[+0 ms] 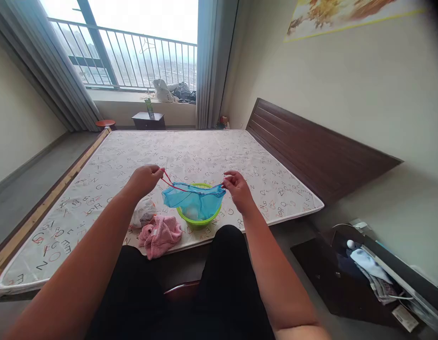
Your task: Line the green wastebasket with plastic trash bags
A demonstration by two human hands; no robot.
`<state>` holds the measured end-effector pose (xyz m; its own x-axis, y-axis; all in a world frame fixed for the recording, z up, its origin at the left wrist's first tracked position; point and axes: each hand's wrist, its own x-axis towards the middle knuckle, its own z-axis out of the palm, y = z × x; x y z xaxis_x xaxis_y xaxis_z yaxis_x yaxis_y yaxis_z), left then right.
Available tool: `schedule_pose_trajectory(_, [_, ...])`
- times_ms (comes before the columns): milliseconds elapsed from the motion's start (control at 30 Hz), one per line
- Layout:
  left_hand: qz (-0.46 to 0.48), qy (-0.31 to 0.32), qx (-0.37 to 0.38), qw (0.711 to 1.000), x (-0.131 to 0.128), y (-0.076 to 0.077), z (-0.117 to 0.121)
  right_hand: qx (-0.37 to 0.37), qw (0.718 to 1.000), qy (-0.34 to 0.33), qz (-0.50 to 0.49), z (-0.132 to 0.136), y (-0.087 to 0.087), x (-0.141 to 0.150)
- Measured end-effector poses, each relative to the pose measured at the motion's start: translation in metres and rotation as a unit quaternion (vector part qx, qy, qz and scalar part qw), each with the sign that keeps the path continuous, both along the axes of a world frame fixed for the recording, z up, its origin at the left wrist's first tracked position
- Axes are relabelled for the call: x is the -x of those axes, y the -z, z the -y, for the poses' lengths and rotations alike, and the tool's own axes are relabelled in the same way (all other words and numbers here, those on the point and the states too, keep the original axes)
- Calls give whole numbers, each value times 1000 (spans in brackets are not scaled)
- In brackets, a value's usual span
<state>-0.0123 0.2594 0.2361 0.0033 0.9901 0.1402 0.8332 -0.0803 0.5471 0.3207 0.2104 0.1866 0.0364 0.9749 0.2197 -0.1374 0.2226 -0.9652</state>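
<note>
A sheer blue mesh bag (pixel 207 202) hangs stretched between my two hands. My left hand (pixel 145 182) pinches the red drawstring (pixel 168 181), which runs along the bag's top edge. At the bag's other top corner, the fingers of my right hand (pixel 239 192) are closed on the mesh. Directly behind and below the bag stands a lime-green plastic basket (pixel 198 223) near the mattress edge. Something pale shows through the mesh, too blurred to name. Left of the basket lie a crumpled pink towel (pixel 162 236) and a clear plastic bag (pixel 142 212).
The basket rests on a letter-printed mattress (pixel 133 146). A dark wooden headboard (pixel 311 151) rises at right. Lower right, a dark low surface (pixel 325 278) carries folded cloths and small items. A bedside table (pixel 148 122) with a green bottle stands beyond the mattress.
</note>
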Motion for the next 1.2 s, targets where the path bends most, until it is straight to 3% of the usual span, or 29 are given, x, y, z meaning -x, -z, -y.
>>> schedule_pose_trajectory(67, [156, 61, 20, 986, -15, -18, 2, -16, 994, -82, 65, 0, -12, 9])
schedule_pose_trajectory(133, [310, 128, 35, 942, -33, -26, 5, -26, 990, -125, 66, -1, -23, 19])
schedule_pose_trajectory(200, [411, 163, 25, 897, -52, -25, 9, -43, 990, -130, 36, -3, -31, 27])
schedule_pose_trajectory(267, [453, 169, 18, 875, -72, -19, 12, -59, 990, -125, 28, -4, -38, 33])
schedule_pose_trajectory(367, [435, 168, 35, 884, -94, -8, 17, -71, 988, -124, 59, -3, -44, 37])
schedule_pose_trajectory(500, [321, 172, 30, 931, -105, 2, 25, -50, 981, -144, 119, 1, -44, 37])
schedule_pose_trajectory(633, [232, 182, 31, 955, -105, 10, 34, -22, 994, -76, 80, 6, -39, 42])
schedule_pose_trajectory(733, [244, 192, 53, 949, -106, 15, 43, -4, 997, -58, 53, 13, -32, 48])
schedule_pose_trajectory(967, [377, 204, 84, 899, -107, 21, 67, 22, 994, -39, 103, 38, -15, 56])
schedule_pose_trajectory(1200, [419, 178, 111, 883, -105, 39, 78, 6, 995, 0, 98, 50, -4, 55])
